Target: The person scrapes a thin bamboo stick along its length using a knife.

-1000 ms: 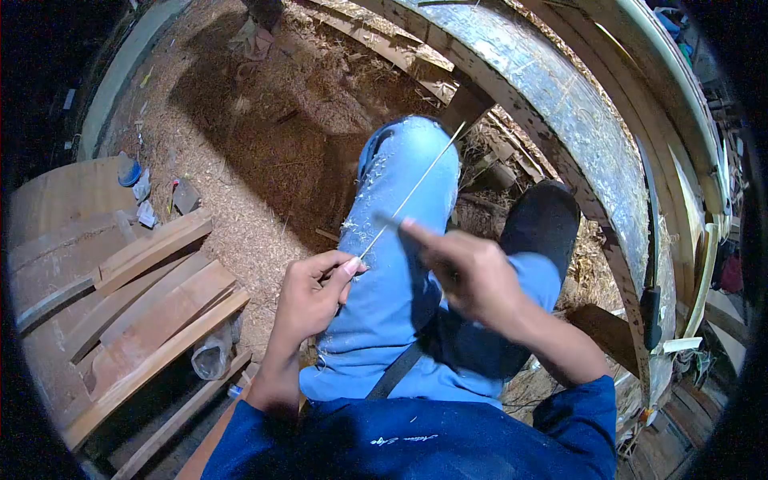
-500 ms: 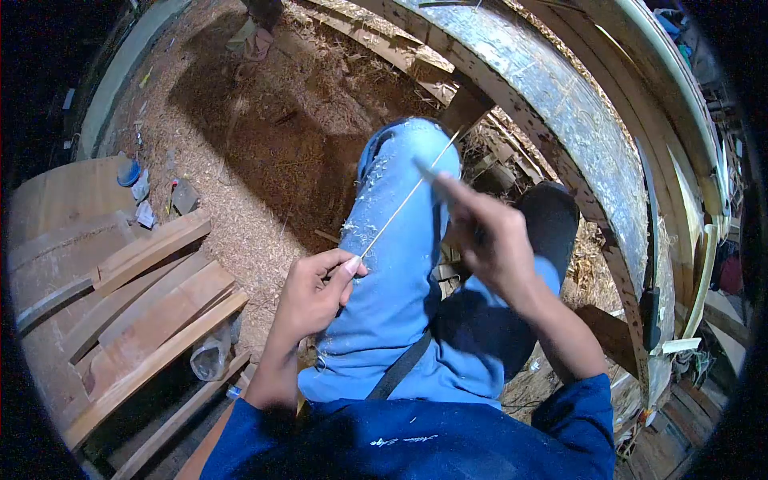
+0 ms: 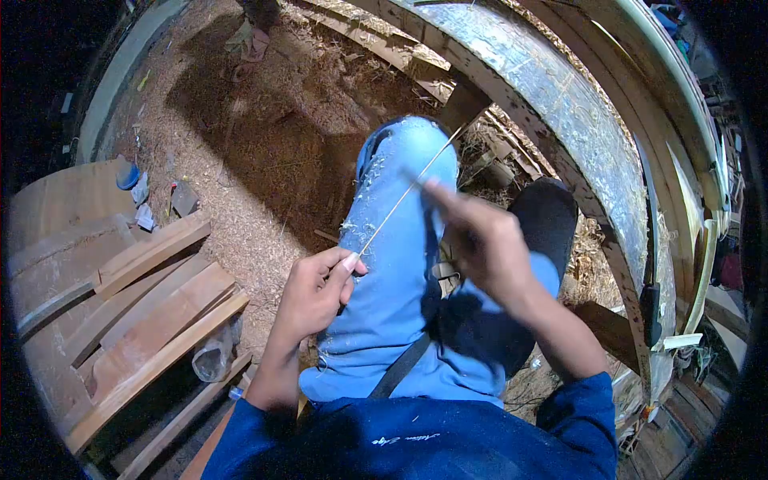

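A thin pale strip (image 3: pixel 398 203) lies slantwise over the blue trouser leg (image 3: pixel 384 296), running up past the knee. Its lower end is pinched between thumb and fingers of my left hand (image 3: pixel 318 293). My right hand (image 3: pixel 486 240) is closed round a blurred tool, with the index finger stretched along it. The tool's dark blade (image 3: pixel 414 178) crosses the strip near the knee; whether it touches the strip cannot be made out. Small shavings cling to the trouser leg beside the strip.
Wooden boards (image 3: pixel 164 320) are stacked at the left, near a clear plastic cup (image 3: pixel 212 362). A blue lid (image 3: pixel 128 176) lies above them. Wood shavings (image 3: pixel 248 240) cover the ground. A long curved metal-faced piece (image 3: pixel 552 88) arcs along the right.
My right hand and the blade moved up along the strip toward the knee, then slightly back down. My left hand has stayed in place, pinching the strip.
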The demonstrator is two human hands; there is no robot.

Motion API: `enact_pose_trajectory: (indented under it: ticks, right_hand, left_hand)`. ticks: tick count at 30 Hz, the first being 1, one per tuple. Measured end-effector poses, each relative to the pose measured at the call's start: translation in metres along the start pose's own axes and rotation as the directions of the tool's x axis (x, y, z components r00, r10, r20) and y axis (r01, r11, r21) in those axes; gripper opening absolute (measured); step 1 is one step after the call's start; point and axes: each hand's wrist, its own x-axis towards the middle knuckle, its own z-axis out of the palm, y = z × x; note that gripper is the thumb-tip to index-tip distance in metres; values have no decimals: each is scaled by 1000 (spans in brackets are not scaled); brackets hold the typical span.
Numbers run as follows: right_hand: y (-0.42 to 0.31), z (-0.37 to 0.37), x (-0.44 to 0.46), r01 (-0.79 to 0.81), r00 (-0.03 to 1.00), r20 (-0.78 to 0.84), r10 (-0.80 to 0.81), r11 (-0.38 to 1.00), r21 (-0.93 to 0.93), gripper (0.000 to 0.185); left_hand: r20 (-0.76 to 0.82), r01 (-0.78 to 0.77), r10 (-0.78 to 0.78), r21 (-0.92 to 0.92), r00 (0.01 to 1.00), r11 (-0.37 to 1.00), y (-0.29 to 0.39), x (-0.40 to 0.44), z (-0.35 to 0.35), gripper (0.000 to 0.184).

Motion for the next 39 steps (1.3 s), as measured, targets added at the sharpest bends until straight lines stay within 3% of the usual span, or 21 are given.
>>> enact_pose_trajectory:
  ticks: [1,3,4,5,7,9,11,14,15,18,19,22,23,25,26,27,29,30,33,36,39]
  right_hand:
    - [6,-2,8,50,983,-175,-49,999,3,81]
    - [-1,1,0,1,998,-66,-6,998,-63,82]
    - [-7,8,-6,86,996,-8,-86,996,-30,81]
    - [-16,10,-14,57,994,100,-48,994,-89,78]
    - [-12,9,-12,80,994,75,-78,996,-31,76]
    - [0,-5,4,-16,996,-82,20,998,54,75]
    - [4,0,4,49,986,-153,-59,996,-68,76]
    - [-30,11,-18,54,988,152,-38,993,-103,83]
    - [-27,10,-17,49,987,158,-31,992,-113,82]
    - [-3,-8,6,-95,992,-81,100,994,59,79]
    - [2,-10,9,-43,983,-178,35,998,-38,78]
    - [-12,9,-10,34,999,-7,-35,998,-52,80]
    - [-23,6,-14,-31,995,93,38,997,-76,83]
    - [-6,2,-2,16,1000,-10,-16,999,-33,84]
    - [-4,-10,3,-58,996,-62,59,998,14,82]
    - [5,-11,11,-5,980,-199,-8,998,-68,81]
    - [1,-2,1,-10,995,-103,9,1000,-14,78]
    - [-4,7,-4,65,996,-66,-66,998,-5,75]
    - [-10,4,-9,24,998,55,-26,999,25,70]
    - [15,-9,14,14,970,-241,-8,1000,22,69]
    - [14,-6,8,51,973,-226,-41,998,42,70]
  left_hand:
    - [-3,0,0,-1,1000,1000,-1,0,0,27]
    - [-15,-26,26,7,1000,1000,-3,-1,2,28]
    - [-13,-48,48,25,999,999,-3,-1,2,28]
    - [-8,-47,47,29,999,998,-2,-2,2,28]
    - [-15,-21,22,19,1000,1000,-2,-1,3,28]
    - [-16,-22,22,17,1000,1000,1,-1,4,26]
    - [-31,-24,24,11,999,1000,0,-1,4,25]
    - [-20,-49,49,25,999,999,0,-1,4,25]
    - [-23,-27,27,17,999,999,2,-2,4,25]
    - [-20,-21,21,20,1000,1000,2,-3,4,26]
    - [-16,-42,42,36,999,998,1,-3,3,28]
    - [-25,-28,28,13,999,1000,-3,-5,2,28]
    - [-20,-29,30,17,999,999,-2,-4,2,28]
    - [-23,-16,17,7,1000,1000,-1,-5,3,28]
    - [-23,-17,17,4,1000,1000,-2,-5,3,28]
    - [-25,-22,22,0,999,1000,-2,-6,4,28]
    - [-35,-28,28,-2,999,1000,-1,-8,4,27]
    - [-37,-19,20,7,999,1000,1,-10,3,26]
    - [-42,-24,25,35,999,999,1,-13,1,26]
    - [-39,-36,39,66,998,997,-1,-20,-3,25]
    - [-18,-21,23,118,1000,993,-2,-27,-10,25]
